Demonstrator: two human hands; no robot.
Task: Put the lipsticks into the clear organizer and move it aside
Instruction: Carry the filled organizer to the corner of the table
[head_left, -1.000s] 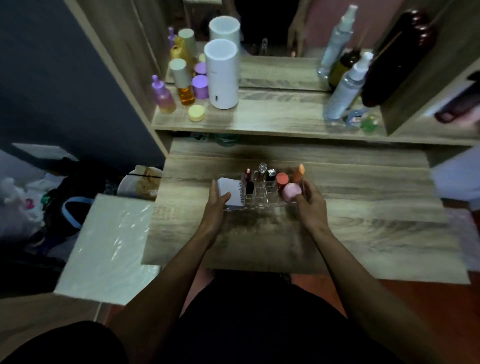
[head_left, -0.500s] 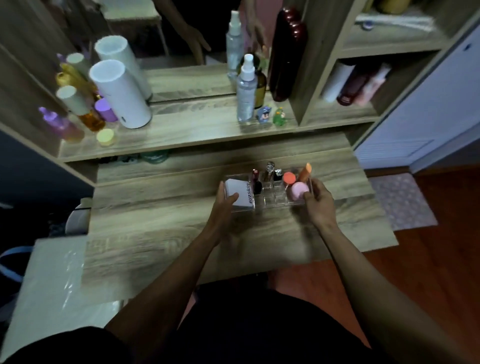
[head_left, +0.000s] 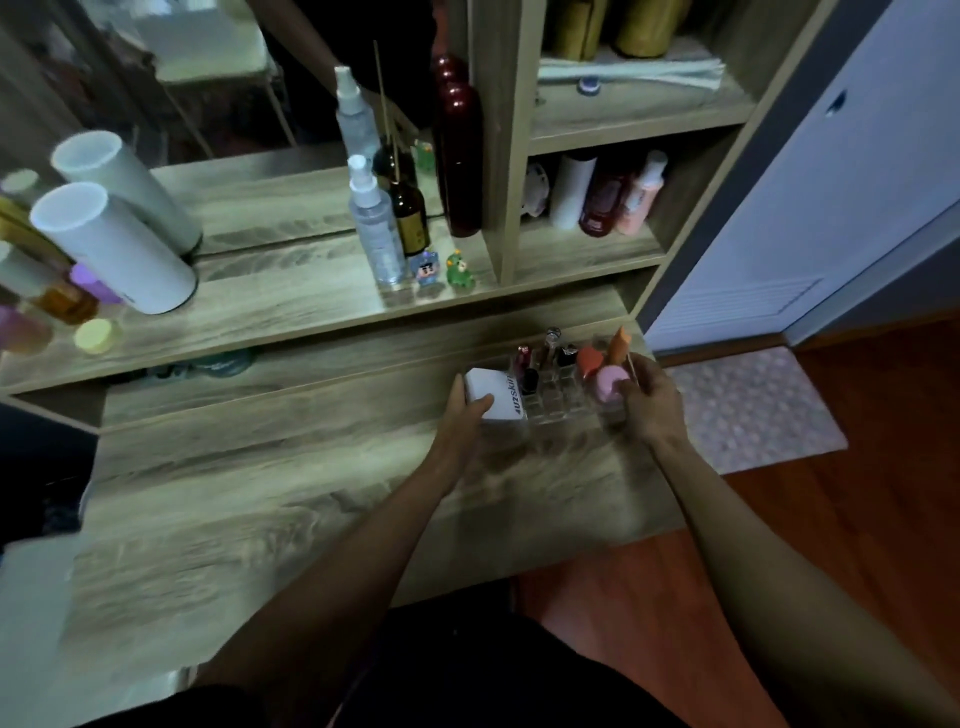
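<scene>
The white box (head_left: 496, 395) in the organizer bears dark lettering reading "uzskin"; nothing else is legible.

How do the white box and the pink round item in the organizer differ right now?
The white box is square-edged with dark lettering on its side; the pink round item is rounded and plain. The white box sits at the left end of the clear organizer, under the left hand; the pink round item sits at the right end, beside the right hand. The white box looks larger. Both rise above the organizer's rim.
</scene>
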